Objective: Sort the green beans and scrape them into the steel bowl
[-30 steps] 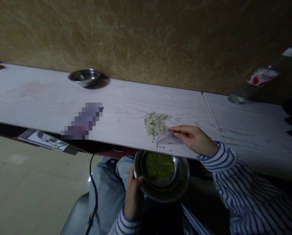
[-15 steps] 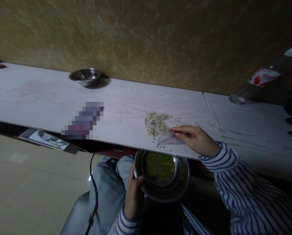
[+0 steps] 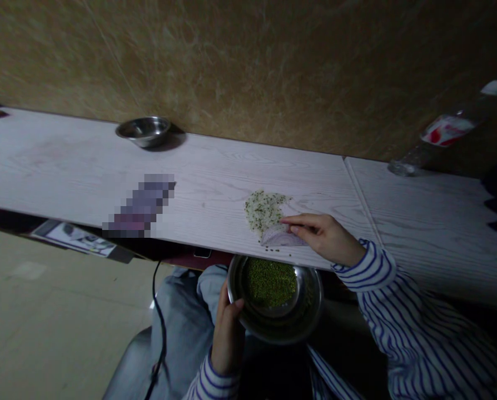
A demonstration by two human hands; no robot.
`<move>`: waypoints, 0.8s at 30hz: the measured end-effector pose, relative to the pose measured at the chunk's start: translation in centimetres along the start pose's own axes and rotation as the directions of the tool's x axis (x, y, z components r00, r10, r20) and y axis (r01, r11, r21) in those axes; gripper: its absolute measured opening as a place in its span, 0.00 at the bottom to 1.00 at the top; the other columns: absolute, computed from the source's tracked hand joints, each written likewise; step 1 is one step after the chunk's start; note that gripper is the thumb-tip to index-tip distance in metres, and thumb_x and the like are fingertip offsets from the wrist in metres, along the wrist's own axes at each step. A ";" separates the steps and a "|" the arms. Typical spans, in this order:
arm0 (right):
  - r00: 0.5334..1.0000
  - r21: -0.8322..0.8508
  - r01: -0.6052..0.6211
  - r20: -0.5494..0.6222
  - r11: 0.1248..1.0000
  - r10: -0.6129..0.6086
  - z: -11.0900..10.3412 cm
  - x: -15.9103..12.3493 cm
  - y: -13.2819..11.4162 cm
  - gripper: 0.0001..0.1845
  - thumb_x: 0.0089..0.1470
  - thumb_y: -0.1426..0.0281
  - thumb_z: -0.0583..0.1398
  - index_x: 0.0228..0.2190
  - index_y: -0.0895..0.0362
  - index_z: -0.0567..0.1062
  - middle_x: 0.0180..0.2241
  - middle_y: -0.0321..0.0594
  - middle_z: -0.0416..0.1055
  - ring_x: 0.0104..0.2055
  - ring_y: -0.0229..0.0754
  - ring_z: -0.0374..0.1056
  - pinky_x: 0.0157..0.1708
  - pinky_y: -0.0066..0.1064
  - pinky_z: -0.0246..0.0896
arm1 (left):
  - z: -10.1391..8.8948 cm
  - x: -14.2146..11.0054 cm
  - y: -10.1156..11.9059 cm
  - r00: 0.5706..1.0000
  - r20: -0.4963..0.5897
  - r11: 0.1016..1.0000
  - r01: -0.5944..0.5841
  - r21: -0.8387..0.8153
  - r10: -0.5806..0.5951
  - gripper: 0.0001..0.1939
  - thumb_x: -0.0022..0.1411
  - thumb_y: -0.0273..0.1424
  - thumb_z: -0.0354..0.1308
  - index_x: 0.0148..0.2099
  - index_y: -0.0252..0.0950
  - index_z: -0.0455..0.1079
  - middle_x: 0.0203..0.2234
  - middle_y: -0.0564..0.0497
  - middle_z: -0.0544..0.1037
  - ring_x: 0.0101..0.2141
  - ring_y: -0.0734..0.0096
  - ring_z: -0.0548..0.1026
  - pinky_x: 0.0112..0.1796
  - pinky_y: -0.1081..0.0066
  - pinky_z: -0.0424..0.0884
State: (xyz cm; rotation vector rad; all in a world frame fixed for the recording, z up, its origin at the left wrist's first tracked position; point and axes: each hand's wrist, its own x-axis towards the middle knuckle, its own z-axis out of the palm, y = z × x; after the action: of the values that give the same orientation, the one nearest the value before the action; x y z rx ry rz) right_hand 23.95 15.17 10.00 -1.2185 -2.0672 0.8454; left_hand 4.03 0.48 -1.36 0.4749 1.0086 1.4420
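Note:
My left hand [image 3: 228, 333] grips the left rim of a steel bowl [image 3: 288, 332], thumb over the edge. The bowl sits above my lap, just below the table's front edge, with green mung beans [image 3: 269, 282] inside. On the table lies a flat pile of white rice grains mixed with mung beans [image 3: 262, 210]. My right hand [image 3: 329, 238] pinches a thin, see-through half-round sheet [image 3: 282, 236], whose curved edge touches the near right side of the pile. What kind of sheet it is I cannot make out. A few loose beans lie near the table edge.
A second steel bowl [image 3: 143, 133] stands by the wall at the back left. A pixelated flat item [image 3: 140, 205] lies left of the pile. A clear plastic bottle [image 3: 446, 130] stands at the right, near a dark object. A black cable [image 3: 163, 328] hangs beside my leg.
My right hand has shifted slightly left with the sheet, further toward the pile. The left hand and the bowl of beans stay where they were.

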 end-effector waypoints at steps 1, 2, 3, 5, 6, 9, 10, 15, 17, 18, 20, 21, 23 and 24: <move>1.000 -0.006 -0.001 0.000 1.000 0.001 0.1 0.1 0.0 0.17 0.57 0.75 0.59 0.44 0.52 0.83 0.44 0.40 0.82 0.45 0.42 0.78 0.47 0.36 0.74 | 0.0 0.0 0.0 1.000 0.001 1.000 0.000 0.008 0.000 0.29 0.60 0.36 0.58 0.64 0.44 0.68 0.58 0.48 0.75 0.61 0.48 0.66 0.63 0.52 0.56; 1.000 -0.017 -0.009 -0.005 1.000 0.009 0.1 0.1 0.0 0.17 0.57 0.75 0.59 0.44 0.52 0.82 0.44 0.40 0.82 0.44 0.42 0.78 0.46 0.36 0.74 | 0.0 0.0 0.0 1.000 0.000 1.000 0.001 0.011 -0.001 0.29 0.60 0.36 0.58 0.64 0.44 0.68 0.58 0.48 0.74 0.62 0.47 0.66 0.63 0.52 0.56; 1.000 -0.031 -0.023 -0.014 0.999 0.022 0.1 0.2 0.1 0.17 0.57 0.74 0.59 0.45 0.53 0.82 0.43 0.41 0.82 0.42 0.42 0.78 0.44 0.35 0.75 | -0.1 0.0 0.0 1.000 -0.003 1.000 0.001 0.010 -0.001 0.29 0.60 0.36 0.58 0.64 0.44 0.68 0.59 0.48 0.74 0.62 0.47 0.65 0.63 0.52 0.56; 0.998 -0.053 -0.056 -0.040 0.997 0.054 -0.2 0.3 0.3 0.17 0.57 0.74 0.59 0.45 0.53 0.82 0.41 0.41 0.83 0.39 0.42 0.79 0.41 0.35 0.76 | -0.1 0.0 -0.1 1.000 -0.011 1.000 0.000 0.005 0.000 0.29 0.59 0.36 0.58 0.63 0.44 0.68 0.59 0.49 0.74 0.62 0.48 0.65 0.63 0.52 0.56; 0.997 -0.060 -0.068 -0.053 0.996 0.065 -0.3 0.3 0.4 0.17 0.57 0.74 0.59 0.45 0.54 0.82 0.41 0.41 0.83 0.38 0.43 0.79 0.40 0.36 0.76 | -0.1 0.0 -0.1 1.000 -0.014 1.000 0.000 -0.001 0.000 0.28 0.60 0.36 0.58 0.63 0.44 0.68 0.59 0.49 0.74 0.62 0.48 0.64 0.63 0.52 0.56; 0.995 -0.058 -0.071 -0.077 0.996 0.066 -0.7 0.4 0.5 0.17 0.56 0.73 0.59 0.45 0.55 0.82 0.41 0.42 0.83 0.38 0.43 0.78 0.41 0.36 0.76 | 0.0 0.0 -0.1 1.000 -0.016 1.000 0.005 -0.026 -0.006 0.28 0.60 0.35 0.58 0.63 0.44 0.69 0.60 0.49 0.73 0.63 0.49 0.63 0.64 0.53 0.54; 0.995 -0.054 -0.066 -0.081 0.996 0.062 -0.7 0.3 0.5 0.17 0.56 0.73 0.59 0.45 0.55 0.82 0.42 0.42 0.83 0.38 0.43 0.78 0.42 0.37 0.76 | 0.0 0.0 -0.1 1.000 -0.016 0.999 0.009 -0.031 -0.010 0.28 0.60 0.35 0.58 0.63 0.44 0.69 0.60 0.49 0.73 0.63 0.49 0.63 0.64 0.52 0.54; 0.997 -0.040 -0.054 -0.061 0.998 0.051 -0.1 0.3 -0.2 0.17 0.56 0.73 0.59 0.45 0.52 0.82 0.43 0.41 0.82 0.40 0.42 0.79 0.42 0.35 0.76 | 0.0 -0.1 0.0 1.000 -0.022 1.000 -0.002 -0.023 0.002 0.29 0.59 0.36 0.58 0.63 0.43 0.69 0.59 0.48 0.74 0.63 0.47 0.64 0.63 0.51 0.55; 0.998 -0.043 -0.054 -0.047 0.998 0.052 0.1 0.4 -0.4 0.17 0.57 0.74 0.58 0.45 0.52 0.82 0.43 0.40 0.82 0.40 0.42 0.79 0.41 0.34 0.76 | -0.1 -0.1 0.0 1.000 -0.024 1.000 -0.001 -0.030 0.001 0.29 0.59 0.36 0.59 0.63 0.43 0.69 0.58 0.48 0.75 0.63 0.47 0.64 0.63 0.51 0.55; 0.998 -0.047 -0.058 -0.041 0.997 0.056 0.2 0.4 -0.5 0.18 0.57 0.74 0.58 0.45 0.53 0.82 0.42 0.40 0.82 0.39 0.41 0.79 0.41 0.34 0.76 | -0.1 -0.1 0.0 1.000 -0.025 0.999 0.001 -0.034 -0.002 0.28 0.58 0.36 0.59 0.62 0.44 0.70 0.57 0.48 0.76 0.63 0.47 0.64 0.63 0.50 0.55; 0.997 -0.065 -0.072 -0.039 0.995 0.069 0.1 0.4 -0.4 0.18 0.57 0.74 0.58 0.45 0.54 0.82 0.42 0.41 0.83 0.38 0.42 0.78 0.40 0.34 0.76 | -0.1 -0.1 -0.1 1.000 -0.021 0.999 0.010 -0.042 -0.011 0.28 0.58 0.36 0.59 0.62 0.44 0.70 0.57 0.49 0.76 0.63 0.47 0.64 0.63 0.51 0.55; 0.996 -0.074 -0.079 -0.044 0.994 0.076 0.0 0.4 -0.3 0.17 0.57 0.73 0.58 0.45 0.54 0.82 0.41 0.42 0.83 0.37 0.42 0.78 0.39 0.34 0.76 | -0.1 -0.1 -0.1 1.000 -0.015 0.999 0.014 -0.047 -0.014 0.28 0.59 0.35 0.59 0.62 0.45 0.70 0.58 0.49 0.75 0.63 0.48 0.64 0.63 0.51 0.55; 0.995 -0.088 -0.090 -0.060 0.992 0.085 -0.3 0.3 0.1 0.17 0.57 0.72 0.59 0.45 0.55 0.82 0.41 0.42 0.83 0.37 0.43 0.78 0.38 0.35 0.75 | -0.1 -0.1 -0.1 1.000 -0.007 0.999 0.013 -0.052 -0.013 0.28 0.59 0.35 0.59 0.63 0.45 0.69 0.59 0.49 0.75 0.63 0.48 0.64 0.63 0.51 0.55; 0.994 -0.088 -0.090 -0.072 0.992 0.084 -0.5 0.2 0.3 0.17 0.57 0.72 0.59 0.45 0.55 0.82 0.41 0.42 0.83 0.37 0.43 0.78 0.39 0.35 0.75 | -0.1 0.0 -0.1 1.000 -0.006 0.999 0.009 -0.052 -0.010 0.28 0.60 0.36 0.58 0.63 0.45 0.69 0.59 0.49 0.75 0.63 0.48 0.64 0.63 0.51 0.55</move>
State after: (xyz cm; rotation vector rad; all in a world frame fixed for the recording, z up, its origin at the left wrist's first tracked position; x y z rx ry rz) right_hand 24.35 15.59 10.14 -1.3762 -2.0301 0.7449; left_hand 4.06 0.41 -1.48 0.4274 0.9748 1.4583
